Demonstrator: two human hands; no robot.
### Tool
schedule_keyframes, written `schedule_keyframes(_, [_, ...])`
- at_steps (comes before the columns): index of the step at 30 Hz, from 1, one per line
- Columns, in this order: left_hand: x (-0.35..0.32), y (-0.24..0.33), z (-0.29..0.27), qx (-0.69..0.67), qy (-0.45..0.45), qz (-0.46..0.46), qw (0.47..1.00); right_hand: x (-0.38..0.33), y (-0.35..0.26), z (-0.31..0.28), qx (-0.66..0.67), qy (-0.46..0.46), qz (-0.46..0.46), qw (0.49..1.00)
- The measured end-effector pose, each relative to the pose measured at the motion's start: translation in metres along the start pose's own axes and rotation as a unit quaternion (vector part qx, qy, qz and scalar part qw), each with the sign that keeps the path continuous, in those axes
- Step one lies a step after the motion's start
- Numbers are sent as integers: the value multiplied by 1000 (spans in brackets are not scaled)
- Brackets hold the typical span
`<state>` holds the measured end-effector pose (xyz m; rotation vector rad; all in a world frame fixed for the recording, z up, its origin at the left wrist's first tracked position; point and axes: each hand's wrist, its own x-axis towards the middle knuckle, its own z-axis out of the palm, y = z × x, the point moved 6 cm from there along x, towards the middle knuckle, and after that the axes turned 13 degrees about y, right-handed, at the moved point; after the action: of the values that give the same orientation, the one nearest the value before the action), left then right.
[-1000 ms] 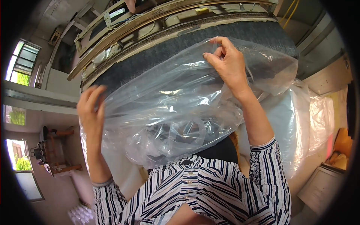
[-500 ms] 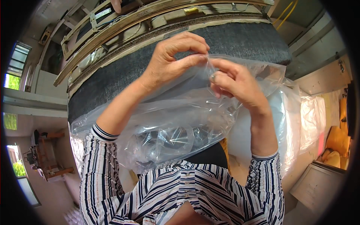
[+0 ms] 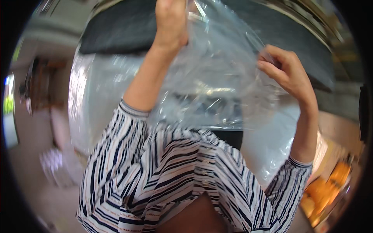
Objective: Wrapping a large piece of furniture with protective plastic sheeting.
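Here:
- left hand is gripping the clear bag at its top edge, fingers closed.
- right hand is pinching the bag's side, just below.

Plastic sheet held up between left hand above and right hand to its right, in front of padded panel behind.

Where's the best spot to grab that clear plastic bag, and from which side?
Judging by its pose, the top edge. The clear plastic bag hangs limp and crinkled, so only the rim gives a firm pinch. Come from both sides, as the left hand and right hand do, fingers pinching the film.
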<state>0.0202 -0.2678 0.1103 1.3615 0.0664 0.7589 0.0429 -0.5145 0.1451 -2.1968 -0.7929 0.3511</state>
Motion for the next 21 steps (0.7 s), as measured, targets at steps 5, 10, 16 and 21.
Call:
schedule_keyframes(5, [-5, 38, -185, 209, 219, 123, 945, -12, 50, 58, -98, -103, -25, 989])
schedule_keyframes(10, [-50, 119, -333, 424, 333, 203, 817, -14, 85, 95, -245, 34, -188, 951])
schedule_keyframes(16, [-36, 142, -350, 488, 332, 252, 767, -20, 192, 76, 37, 89, 65, 993])
schedule_keyframes(21, [21, 81, -358, 457, 282, 123, 835, -67, 167, 15, 159, 361, 37, 918])
